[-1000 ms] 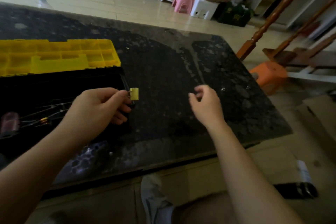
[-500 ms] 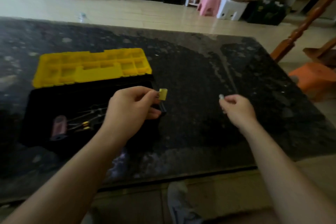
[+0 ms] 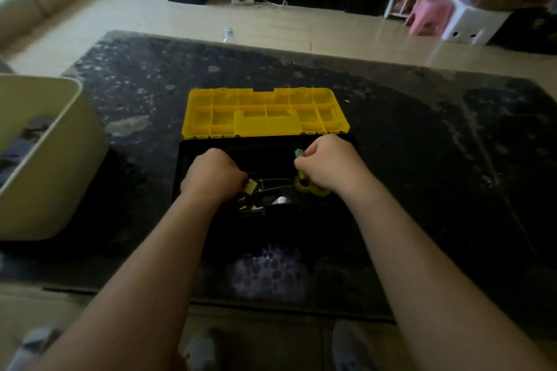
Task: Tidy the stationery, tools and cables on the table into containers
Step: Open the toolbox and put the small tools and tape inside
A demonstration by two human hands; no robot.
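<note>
A black toolbox (image 3: 193,159) with its yellow lid (image 3: 265,111) folded back stands mid-table. Both my hands are over its open tray. My left hand (image 3: 214,179) pinches a small yellow binder clip (image 3: 250,188) low inside the box, above a few dim tools. My right hand (image 3: 328,166) is curled round a small green item (image 3: 299,155) that sticks out above the fingers. Just below that hand a yellow tape roll (image 3: 312,191) lies in the box. Much of the tray's contents is too dark to make out.
A beige bin (image 3: 51,166) with dark items inside stands at the table's left edge. The dark stone table (image 3: 437,159) stretches right and beyond the box. Past the far edge are tiled floor, a black cabinet and pink and white stools.
Both hands have moved from beside the toolbox to over its open tray, the left still with the yellow clip. The right hand's small pinched piece now shows as green. The view swung left.
</note>
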